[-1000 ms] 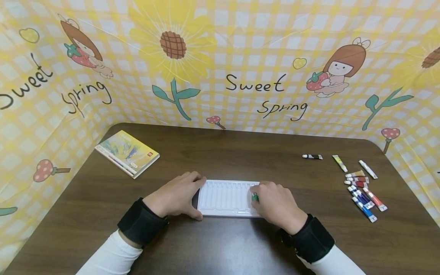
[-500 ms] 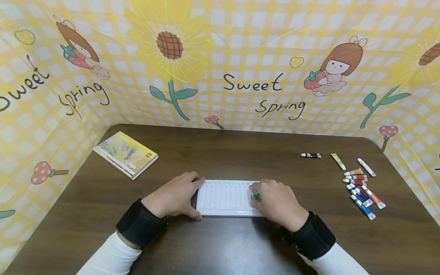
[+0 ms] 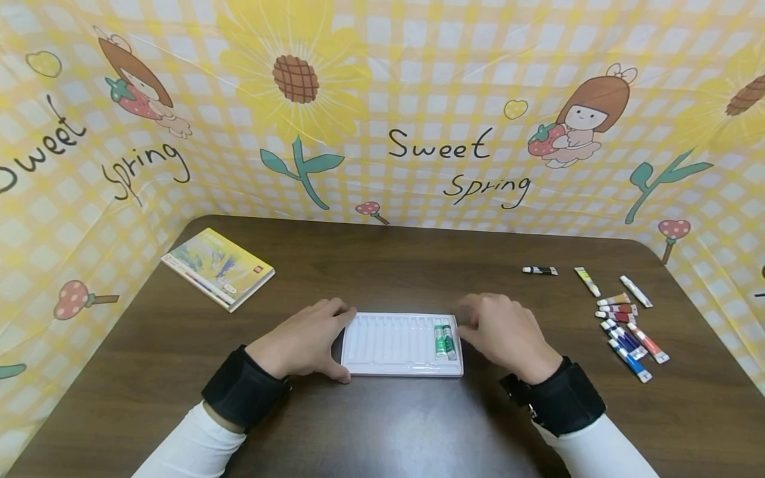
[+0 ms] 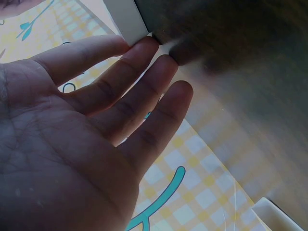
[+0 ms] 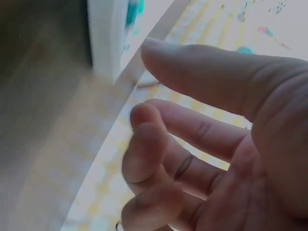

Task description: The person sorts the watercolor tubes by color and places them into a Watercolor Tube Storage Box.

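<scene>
A white plastic tray with narrow slots lies on the table in the head view. Two green paint tubes sit side by side in its right-end slots. My left hand holds the tray's left end, thumb at the near corner and fingers at the far one. In the left wrist view, the fingertips meet the tray's corner. My right hand is just right of the tray, holding nothing, its fingers loosely bent. A gap separates its thumb from the other fingers in the right wrist view.
Several paint tubes in blue, red and orange lie in a cluster on the right. Black, yellow-green and white tubes lie farther back. A yellow-covered box or book rests at the back left of the brown table.
My right hand has let go of a green tube and drawn back to the right, off the tray, uncovering both green tubes in their slots. My left hand has stayed on the tray.
</scene>
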### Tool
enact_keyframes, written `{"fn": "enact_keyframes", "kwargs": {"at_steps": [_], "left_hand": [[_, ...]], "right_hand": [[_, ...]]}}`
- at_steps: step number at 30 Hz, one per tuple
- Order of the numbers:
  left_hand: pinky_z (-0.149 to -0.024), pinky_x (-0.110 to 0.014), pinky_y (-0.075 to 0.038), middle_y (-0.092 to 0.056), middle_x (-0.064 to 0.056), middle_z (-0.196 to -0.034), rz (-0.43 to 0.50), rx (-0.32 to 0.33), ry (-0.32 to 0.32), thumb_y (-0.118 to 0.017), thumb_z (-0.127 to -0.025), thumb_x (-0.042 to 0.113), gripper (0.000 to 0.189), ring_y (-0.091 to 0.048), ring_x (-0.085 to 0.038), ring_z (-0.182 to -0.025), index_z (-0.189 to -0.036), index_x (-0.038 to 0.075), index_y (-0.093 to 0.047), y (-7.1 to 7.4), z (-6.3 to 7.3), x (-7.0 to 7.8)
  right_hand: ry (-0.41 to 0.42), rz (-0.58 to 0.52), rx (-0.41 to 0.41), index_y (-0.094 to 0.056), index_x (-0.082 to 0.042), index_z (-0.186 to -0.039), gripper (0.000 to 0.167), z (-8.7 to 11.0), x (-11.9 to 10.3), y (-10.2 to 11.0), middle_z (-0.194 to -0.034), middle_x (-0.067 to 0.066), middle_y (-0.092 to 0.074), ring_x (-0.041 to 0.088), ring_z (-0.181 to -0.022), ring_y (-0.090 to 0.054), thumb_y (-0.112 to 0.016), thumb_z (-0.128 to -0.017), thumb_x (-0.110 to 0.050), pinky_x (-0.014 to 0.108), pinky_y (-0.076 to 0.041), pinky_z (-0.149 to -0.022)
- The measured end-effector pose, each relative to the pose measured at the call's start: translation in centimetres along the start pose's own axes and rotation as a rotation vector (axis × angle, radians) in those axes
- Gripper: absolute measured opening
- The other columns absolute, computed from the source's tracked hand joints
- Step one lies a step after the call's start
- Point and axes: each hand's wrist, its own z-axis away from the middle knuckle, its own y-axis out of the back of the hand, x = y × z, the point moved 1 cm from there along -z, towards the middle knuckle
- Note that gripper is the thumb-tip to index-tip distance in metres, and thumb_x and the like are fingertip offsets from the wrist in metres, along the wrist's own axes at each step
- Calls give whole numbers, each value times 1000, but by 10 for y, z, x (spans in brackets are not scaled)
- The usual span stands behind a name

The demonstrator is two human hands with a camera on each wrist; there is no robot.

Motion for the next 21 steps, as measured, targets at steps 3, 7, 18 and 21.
{"fn": "enact_keyframes", "kwargs": {"at_steps": [3, 7, 18, 21], "left_hand": [[-111, -53, -49, -55, -19, -147, 3, -3, 0, -96, -74, 43, 102, -54, -35, -132, -153, -2, -51, 0, 1, 0], [-111, -52, -49, -55, -19, -147, 4, -2, -2, -96, -74, 43, 102, -55, -35, -132, -153, -3, -51, 0, 1, 0], [-110, -53, -49, -55, -19, -147, 2, 1, -14, -96, -74, 43, 101, -55, -35, -132, -153, -2, -51, -1, 1, -1], [-110, -52, -50, -56, -19, -147, -2, 6, -23, -95, -74, 44, 101, -55, -34, -131, -153, -3, -51, -1, 1, -1]], "right_hand": [[-38, 9, -1, -73, -8, -130, 41, -4, 15, 6, -83, 1, -70, 13, -61, -57, -81, -92, -21, 30, -43, -52], [-94, 15, -13, -71, -6, -132, 43, -8, 37, 14, -88, 4, -73, 16, -66, -63, -78, -94, -24, 34, -47, -54], [-215, 38, -27, -65, 5, -135, 53, -4, 121, 54, -117, 30, -74, 50, -104, -71, -73, -97, -31, 57, -57, -77], [-290, 34, -38, -61, 7, -139, 59, 6, 149, 69, -127, 35, -68, 59, -113, -62, -70, -97, -35, 65, -54, -83]]}}
